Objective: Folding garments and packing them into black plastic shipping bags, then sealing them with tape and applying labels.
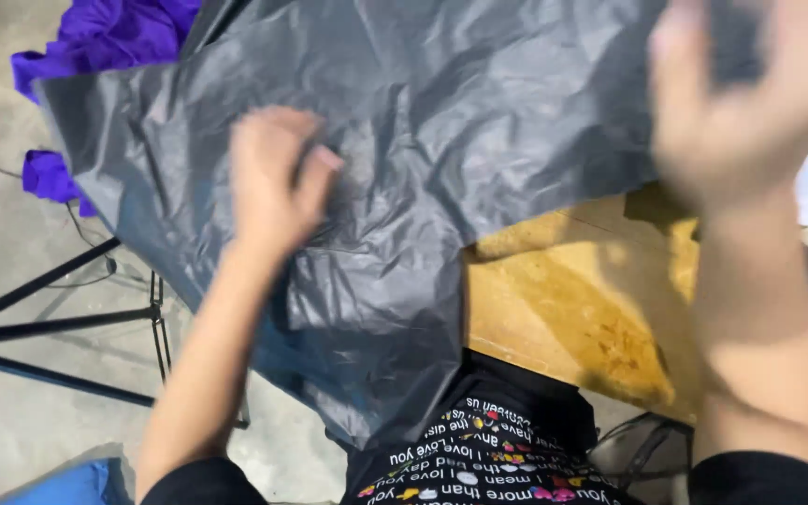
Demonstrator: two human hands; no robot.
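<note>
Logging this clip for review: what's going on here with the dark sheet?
A person is handling a large dark grey plastic sheet spread over a wooden table. The left hand presses on the sheet, fingers bent. The right hand is raised at its far edge, blurred, so its grip is unclear. Purple cloth lies beyond.

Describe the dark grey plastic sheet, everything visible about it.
The dark grey plastic sheet looks thin, glossy and heavily creased, like bag film. It is spread across the wooden tabletop, covering most of it, with one corner drooping over the near edge toward the person's lap. The left hand presses on its middle; the blurred right hand is over its right part, contact unclear. Purple cloth shows past its far left edge.
</note>
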